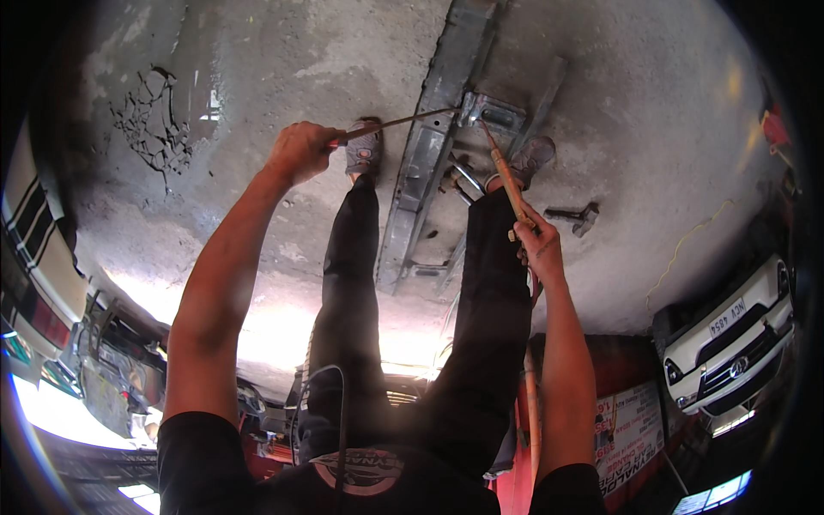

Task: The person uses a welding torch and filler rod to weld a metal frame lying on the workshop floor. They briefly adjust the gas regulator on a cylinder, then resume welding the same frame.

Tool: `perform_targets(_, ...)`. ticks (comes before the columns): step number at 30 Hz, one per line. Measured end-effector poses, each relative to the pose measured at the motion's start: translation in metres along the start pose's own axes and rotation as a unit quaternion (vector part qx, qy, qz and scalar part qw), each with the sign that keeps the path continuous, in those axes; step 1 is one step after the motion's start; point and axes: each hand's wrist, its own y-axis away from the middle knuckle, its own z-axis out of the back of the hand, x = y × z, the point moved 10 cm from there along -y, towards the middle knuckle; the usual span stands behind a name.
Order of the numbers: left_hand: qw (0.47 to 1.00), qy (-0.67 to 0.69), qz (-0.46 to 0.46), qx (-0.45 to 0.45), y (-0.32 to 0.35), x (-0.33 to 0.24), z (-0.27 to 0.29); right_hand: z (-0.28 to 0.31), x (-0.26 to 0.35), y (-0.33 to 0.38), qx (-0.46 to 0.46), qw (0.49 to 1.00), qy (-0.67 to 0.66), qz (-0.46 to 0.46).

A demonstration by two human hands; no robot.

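Note:
My left hand is closed round the red handle of a long screwdriver. The shaft's far end reaches a small slotted metal bracket, which sits against a long grey steel channel on the floor. In my right hand is a brass-coloured gas torch, its narrow tip pointing at the bracket close to the screwdriver's end. Whether a flame burns there I cannot make out. A shiny metal bar lies beside the channel, below the bracket.
A hammer lies right of my leg on the stained concrete floor. My shoes stand either side of the channel. A yellow cord trails at right. White vehicles stand at both edges; a red hose hangs below the torch.

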Motion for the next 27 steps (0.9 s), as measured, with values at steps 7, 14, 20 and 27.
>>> perform_targets(7, 0.996, 0.005, -0.05, -0.073, -0.003, 0.003, 0.005, -0.001, -0.001, -0.001, -0.002, 1.0, 0.009, -0.007)
perform_targets(14, 0.996, 0.006, -0.043, -0.072, -0.009, 0.004, 0.008, -0.002, 0.0, -0.009, -0.002, 1.0, 0.01, -0.001)
perform_targets(20, 0.996, 0.001, -0.043, -0.075, -0.01, 0.009, 0.005, -0.005, -0.002, -0.008, 0.001, 1.0, 0.014, -0.008)
perform_targets(27, 0.997, 0.005, -0.039, -0.072, -0.01, 0.008, 0.007, -0.003, 0.005, -0.008, -0.007, 1.0, 0.005, -0.009)
